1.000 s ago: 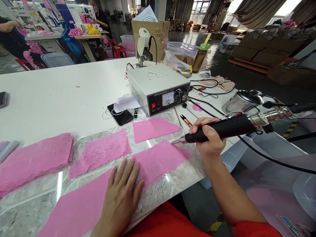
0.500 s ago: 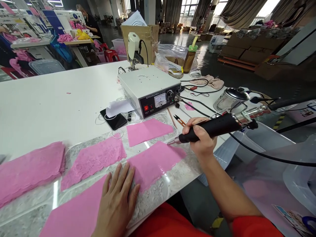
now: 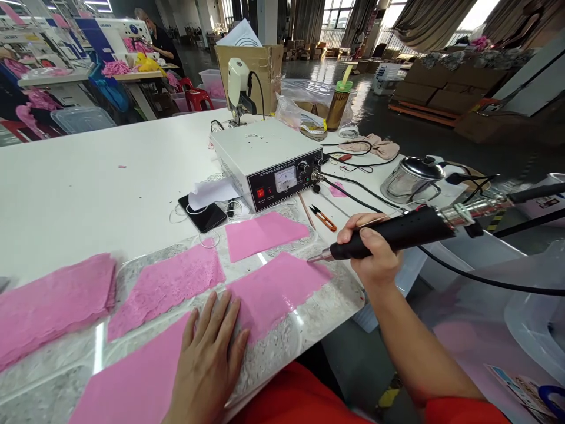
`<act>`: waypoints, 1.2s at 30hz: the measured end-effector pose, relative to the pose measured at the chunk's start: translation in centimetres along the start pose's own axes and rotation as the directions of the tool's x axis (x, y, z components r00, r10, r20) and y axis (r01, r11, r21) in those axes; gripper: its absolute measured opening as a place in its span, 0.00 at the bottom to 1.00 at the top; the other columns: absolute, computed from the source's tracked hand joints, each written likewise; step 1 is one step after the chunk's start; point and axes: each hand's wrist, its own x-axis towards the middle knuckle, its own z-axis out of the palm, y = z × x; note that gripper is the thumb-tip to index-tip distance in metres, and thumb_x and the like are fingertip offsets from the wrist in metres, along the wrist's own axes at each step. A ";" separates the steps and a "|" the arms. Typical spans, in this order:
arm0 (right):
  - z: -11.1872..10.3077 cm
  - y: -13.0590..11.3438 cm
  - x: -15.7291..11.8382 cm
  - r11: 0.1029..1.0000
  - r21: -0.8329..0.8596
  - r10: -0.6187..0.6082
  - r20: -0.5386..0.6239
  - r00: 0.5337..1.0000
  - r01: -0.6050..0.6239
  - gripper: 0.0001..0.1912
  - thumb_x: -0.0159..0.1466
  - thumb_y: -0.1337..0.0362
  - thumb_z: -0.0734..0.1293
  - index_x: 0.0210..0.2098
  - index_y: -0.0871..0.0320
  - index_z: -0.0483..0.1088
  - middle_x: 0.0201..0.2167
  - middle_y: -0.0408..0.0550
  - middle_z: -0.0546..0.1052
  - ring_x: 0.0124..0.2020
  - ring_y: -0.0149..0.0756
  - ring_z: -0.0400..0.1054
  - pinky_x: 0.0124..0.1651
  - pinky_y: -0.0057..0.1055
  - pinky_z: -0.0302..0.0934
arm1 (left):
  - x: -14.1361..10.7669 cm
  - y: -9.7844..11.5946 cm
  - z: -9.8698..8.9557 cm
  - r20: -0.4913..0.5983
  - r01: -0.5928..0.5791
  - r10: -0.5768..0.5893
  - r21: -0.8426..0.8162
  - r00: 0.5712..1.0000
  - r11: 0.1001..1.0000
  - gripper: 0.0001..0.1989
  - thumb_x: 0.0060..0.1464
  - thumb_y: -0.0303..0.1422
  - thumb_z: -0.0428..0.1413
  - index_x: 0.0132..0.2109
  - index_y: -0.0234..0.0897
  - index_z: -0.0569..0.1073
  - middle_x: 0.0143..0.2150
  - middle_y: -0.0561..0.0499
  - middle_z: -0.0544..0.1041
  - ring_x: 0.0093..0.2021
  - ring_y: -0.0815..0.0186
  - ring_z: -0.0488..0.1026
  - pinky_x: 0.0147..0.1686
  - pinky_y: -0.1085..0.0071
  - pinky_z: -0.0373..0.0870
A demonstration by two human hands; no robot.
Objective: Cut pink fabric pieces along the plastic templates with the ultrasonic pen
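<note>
My left hand (image 3: 209, 353) lies flat with fingers stretched, its fingertips on the left end of a pink fabric piece (image 3: 278, 294). Beneath its other side is a second pink piece (image 3: 132, 377). My right hand (image 3: 375, 253) is wrapped round a black handheld ultrasonic welder (image 3: 397, 232). The welder's metal tip meets the upper right edge of the pink piece. Another pink piece (image 3: 267, 232) lies just behind, and a lacy pink piece (image 3: 170, 288) is to the left. A folded pink stack (image 3: 57, 300) sits at the far left.
A white control box (image 3: 269, 159) with a dial stands behind the fabric. Near it are a phone (image 3: 203, 213), orange thread snips (image 3: 324, 219) and a glass jar (image 3: 412, 179). Black cables run right from the box. Plastic bins (image 3: 477, 247) stand beyond the table edge.
My right hand and the welder have moved right, carrying the tip along the fabric's upper edge. The thread snips show more fully. My left hand stays in place.
</note>
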 end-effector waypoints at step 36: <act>-2.9 -1.6 0.0 0.999 -0.051 0.008 -0.114 0.993 -0.014 0.03 0.51 0.66 0.66 0.25 0.59 0.69 0.25 0.42 0.70 0.19 0.29 0.66 0.23 0.31 0.60 | 0.1 -0.2 0.1 0.018 0.004 -0.004 -0.039 1.000 0.999 0.26 0.64 0.33 0.49 0.67 0.38 0.58 0.63 0.40 0.68 0.71 0.54 0.49 0.67 0.54 0.44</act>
